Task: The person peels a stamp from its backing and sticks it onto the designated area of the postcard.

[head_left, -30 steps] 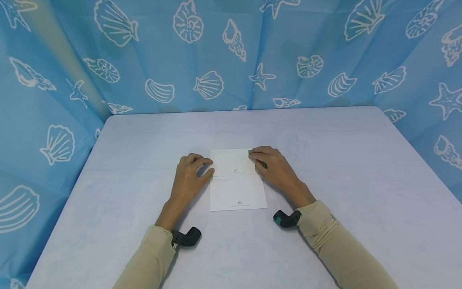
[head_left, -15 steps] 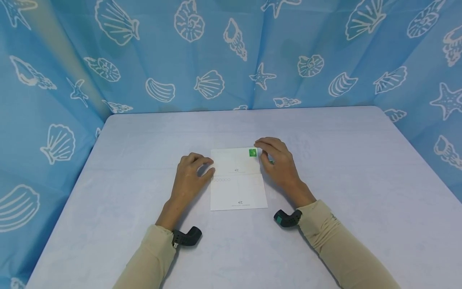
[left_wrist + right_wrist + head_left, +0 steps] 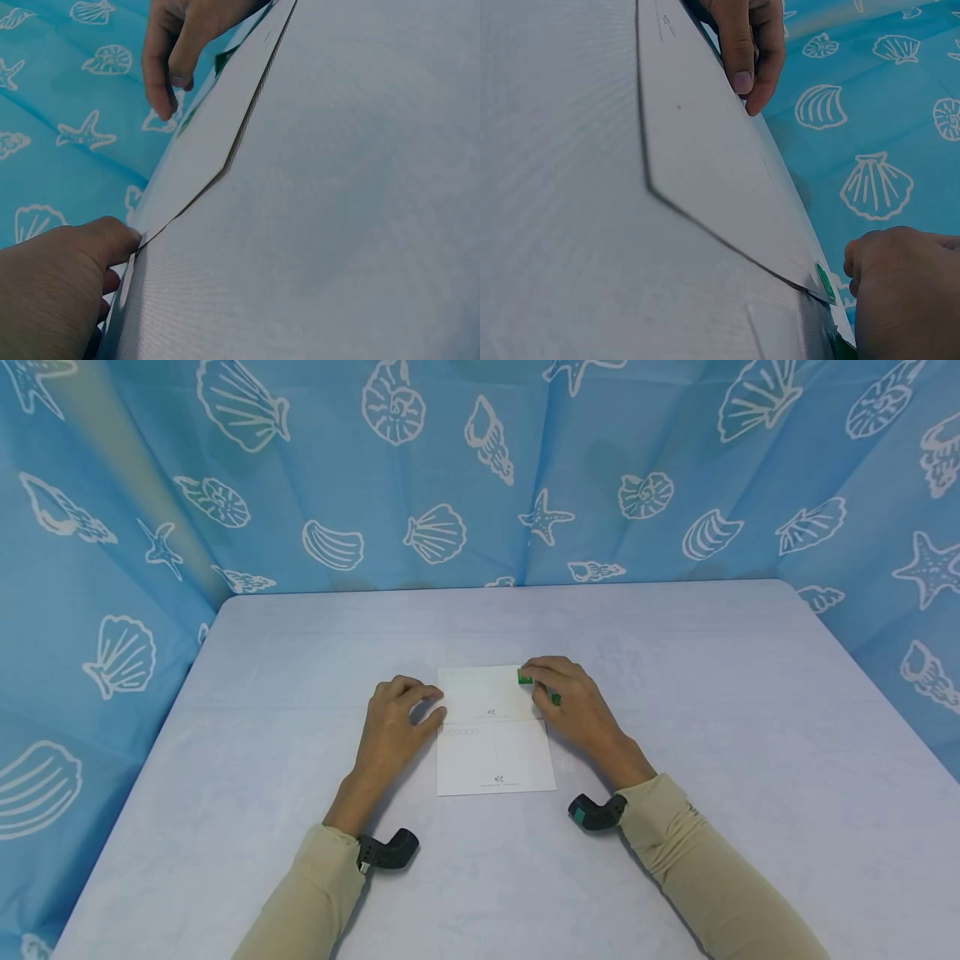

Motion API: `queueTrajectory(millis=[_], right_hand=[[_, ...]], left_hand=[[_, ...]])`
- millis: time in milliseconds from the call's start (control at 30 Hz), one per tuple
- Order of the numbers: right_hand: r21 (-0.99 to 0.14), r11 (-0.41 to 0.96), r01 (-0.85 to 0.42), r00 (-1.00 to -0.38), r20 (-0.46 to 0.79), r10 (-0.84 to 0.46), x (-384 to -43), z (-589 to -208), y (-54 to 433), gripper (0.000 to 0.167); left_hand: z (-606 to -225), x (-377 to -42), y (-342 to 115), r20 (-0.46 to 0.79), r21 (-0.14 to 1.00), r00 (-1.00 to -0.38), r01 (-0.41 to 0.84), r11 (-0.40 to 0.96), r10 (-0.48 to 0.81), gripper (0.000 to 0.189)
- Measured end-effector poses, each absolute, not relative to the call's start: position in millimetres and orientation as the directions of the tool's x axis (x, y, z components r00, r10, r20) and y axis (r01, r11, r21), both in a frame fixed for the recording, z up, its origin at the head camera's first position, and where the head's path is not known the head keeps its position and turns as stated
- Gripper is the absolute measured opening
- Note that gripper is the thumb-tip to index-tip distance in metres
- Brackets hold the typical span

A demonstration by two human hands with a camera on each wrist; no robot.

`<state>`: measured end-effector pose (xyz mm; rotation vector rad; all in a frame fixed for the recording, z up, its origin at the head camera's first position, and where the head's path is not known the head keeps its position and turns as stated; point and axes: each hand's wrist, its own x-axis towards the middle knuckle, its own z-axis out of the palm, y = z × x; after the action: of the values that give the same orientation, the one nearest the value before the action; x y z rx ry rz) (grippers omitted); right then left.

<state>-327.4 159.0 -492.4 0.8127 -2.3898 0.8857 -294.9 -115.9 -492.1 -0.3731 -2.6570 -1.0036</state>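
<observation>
White card paper lies on the table, split by a line across its middle. Each half bears a small printed emblem, and a row of small outlines runs below the line at left. A green stamp sits at its far right corner. My right hand has its bent fingertips on the stamp, partly covering it. A second green piece shows beneath that hand, mostly hidden. My left hand rests at the paper's left edge, thumb and fingertips touching it; in the left wrist view the thumb lies at the edge.
A white cloth covers the table, which ends at a blue curtain with white shell prints behind and at the sides. A pale translucent strip lies near the paper in the right wrist view. Black wrist cameras hang at both cuffs.
Half a second ago my right hand was lifted off to the right, leaving the whole stamp visible; now its fingertips are back over the stamp. My left hand has stayed in place.
</observation>
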Motion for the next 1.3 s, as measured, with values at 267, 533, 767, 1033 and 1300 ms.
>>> queueTrajectory(millis=[267, 533, 767, 1033, 1300], right_hand=[[-0.452, 0.682, -0.575, -0.811, 0.425, -0.402, -326.0, -488.8, 159.5, 0.024], [-0.477, 0.638, -0.605, -0.775, 0.535, -0.336, -326.2, -489.8, 159.3, 0.022], [-0.562, 0.676, -0.477, -0.861, 0.451, -0.233, -312.7, -492.3, 164.8, 0.021], [-0.557, 0.727, -0.401, -0.898, 0.398, -0.189, -303.5, -493.0, 173.9, 0.023], [-0.575, 0.733, -0.365, -0.905, 0.404, -0.134, -296.6, -492.9, 178.5, 0.022]], left_hand=[[-488.7, -296.4, -116.4, 0.355, 0.600, -0.924, 0.343, 0.723, 0.145, 0.020], [-487.6, -295.0, -119.1, 0.349, 0.597, -0.927, 0.334, 0.729, 0.139, 0.020], [-492.6, -293.6, -120.5, 0.334, 0.616, -0.933, 0.325, 0.717, 0.136, 0.019], [-493.4, -293.7, -115.7, 0.328, 0.618, -0.935, 0.321, 0.718, 0.135, 0.019], [-491.8, -292.9, -118.7, 0.330, 0.633, -0.933, 0.330, 0.701, 0.141, 0.021]])
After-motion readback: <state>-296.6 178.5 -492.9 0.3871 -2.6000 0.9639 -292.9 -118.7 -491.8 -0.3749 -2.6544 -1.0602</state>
